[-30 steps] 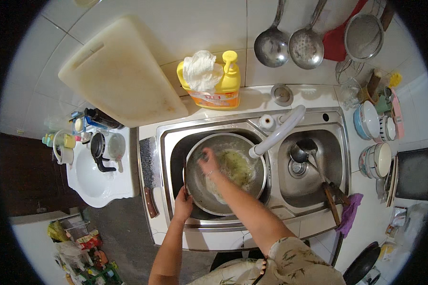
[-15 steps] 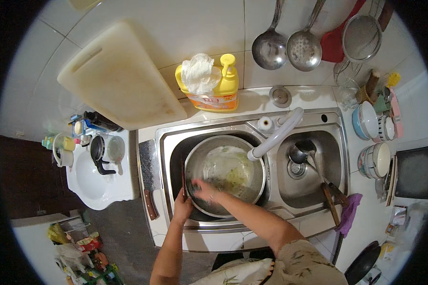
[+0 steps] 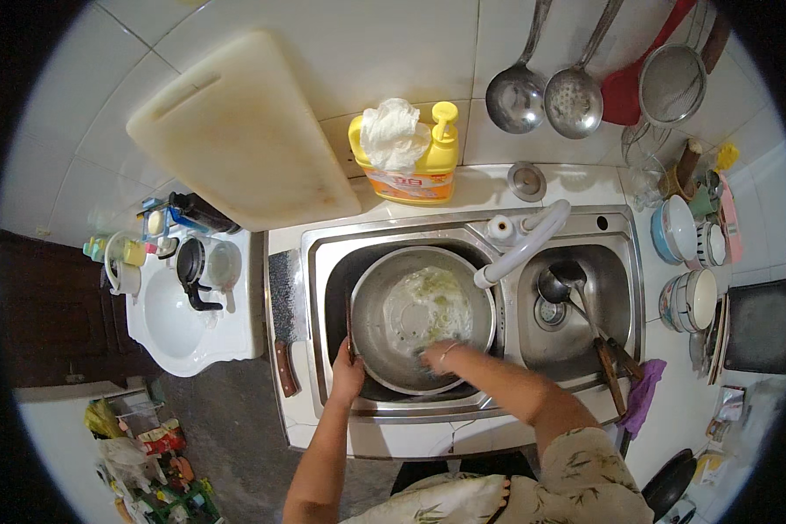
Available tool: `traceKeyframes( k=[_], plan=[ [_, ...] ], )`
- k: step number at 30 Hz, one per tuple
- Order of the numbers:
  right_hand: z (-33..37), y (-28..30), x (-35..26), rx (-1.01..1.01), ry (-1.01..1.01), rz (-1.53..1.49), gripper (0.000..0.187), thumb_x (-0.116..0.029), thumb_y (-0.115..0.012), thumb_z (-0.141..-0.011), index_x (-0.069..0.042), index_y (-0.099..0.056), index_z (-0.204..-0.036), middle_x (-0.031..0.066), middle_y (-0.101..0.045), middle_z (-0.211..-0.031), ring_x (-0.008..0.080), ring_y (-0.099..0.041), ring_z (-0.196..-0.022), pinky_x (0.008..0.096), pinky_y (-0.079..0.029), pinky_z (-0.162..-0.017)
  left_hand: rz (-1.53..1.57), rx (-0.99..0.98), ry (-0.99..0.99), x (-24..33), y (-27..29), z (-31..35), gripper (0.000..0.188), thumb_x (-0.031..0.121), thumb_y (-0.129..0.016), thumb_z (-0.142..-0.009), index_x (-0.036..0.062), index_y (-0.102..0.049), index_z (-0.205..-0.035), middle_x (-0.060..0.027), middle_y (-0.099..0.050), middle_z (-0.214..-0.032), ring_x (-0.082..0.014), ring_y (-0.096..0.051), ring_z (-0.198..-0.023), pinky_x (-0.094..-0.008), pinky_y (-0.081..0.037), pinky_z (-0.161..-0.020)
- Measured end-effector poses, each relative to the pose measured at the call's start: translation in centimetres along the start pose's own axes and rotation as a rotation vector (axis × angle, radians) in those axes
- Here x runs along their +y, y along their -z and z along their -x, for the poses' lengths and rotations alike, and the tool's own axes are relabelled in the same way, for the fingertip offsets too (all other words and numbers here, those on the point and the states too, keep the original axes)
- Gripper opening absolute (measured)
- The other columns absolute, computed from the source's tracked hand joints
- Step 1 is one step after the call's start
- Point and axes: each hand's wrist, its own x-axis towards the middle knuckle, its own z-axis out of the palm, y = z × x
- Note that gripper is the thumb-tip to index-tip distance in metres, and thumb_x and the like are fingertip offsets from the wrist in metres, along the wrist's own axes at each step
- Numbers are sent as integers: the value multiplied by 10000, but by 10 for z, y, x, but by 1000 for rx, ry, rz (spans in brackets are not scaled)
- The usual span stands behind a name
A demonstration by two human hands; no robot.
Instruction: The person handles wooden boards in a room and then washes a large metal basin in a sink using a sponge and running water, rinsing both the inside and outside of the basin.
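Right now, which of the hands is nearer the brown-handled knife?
Left. The left hand is just right of the knife; the right hand is farther right, inside the metal basin.

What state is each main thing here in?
Metal pan: in the left sink bowl, cloudy liquid inside.
Left hand: at the pan's left edge, grip unclear.
Right hand: inside the pan, blurred.
Faucet: ends near the pan's right edge, no stream visible.
Cutting board: leaning on the wall.
Knife: lying on the counter.
Yellow bottle: upright.
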Motion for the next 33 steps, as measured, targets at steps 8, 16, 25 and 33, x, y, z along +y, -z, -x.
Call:
traceKeyframes(
  k=[8, 16, 25, 33],
  plan=[
    [-4, -14, -21, 60, 115, -46, 533, -97, -514, -633, -135, -503, -1164, 177, -556, -1077, 316, -521, -1015, 392, -398, -873, -134, 55, 31, -10, 3, 2, 470, -4, -453, -792, -52, -337, -1245, -213, -515, -1128, -290, -515, -1036, -310, -390, -878],
    [-76, 90, -11, 1489, -313, -1258, 315, -71, -553, -710, -29, -469, -1010, 149, -527, -954, 268, -509, -881, 348, -410, -786, -195, 85, -66, 12, -1, 7, 527, 4, -514, -754, -52, -319, -1240, -231, -528, -1090, -329, -526, -1011, -334, -406, -848],
    [-83, 49, 25, 1575, -317, -1296, 444, -153, -548, -801, -22, -377, -1189, 163, -425, -1199, 283, -411, -1096, 358, -356, -903, -38, 41, -150, 13, 4, 9, 506, -18, -498, -778, -36, -324, -1253, -209, -510, -1136, -301, -496, -1066, -304, -364, -900],
    [-69, -53, -29, 353, 96, -416, 498, -114, -517, -777, -106, -383, -1256, 146, -403, -1276, 297, -390, -1168, 367, -330, -954, -7, 25, -5, 6, 4, 6, 492, -56, -466, -813, -17, -316, -1280, -123, -475, -1197, -197, -457, -1080, -269, -324, -931]
  ],
)
